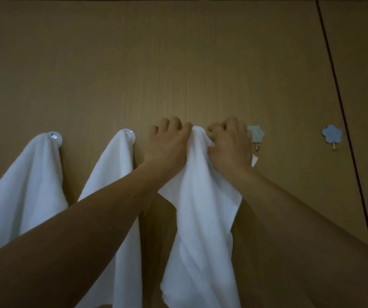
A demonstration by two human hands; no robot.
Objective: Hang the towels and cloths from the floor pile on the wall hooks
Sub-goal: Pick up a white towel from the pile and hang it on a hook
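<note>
towel (pixel 201 207) | top gripped by left hand (pixel 167 143), right hand (pixel 229 145) (against wall (pixel 178 63))

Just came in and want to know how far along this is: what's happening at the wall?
A person is hanging a white cloth on the wall. The left hand and right hand grip its top from either side, hiding whether it sits on a hook yet. To the left, the first towel and second towel already hang. To the right, the near flower hook and far flower hook are bare.
</note>
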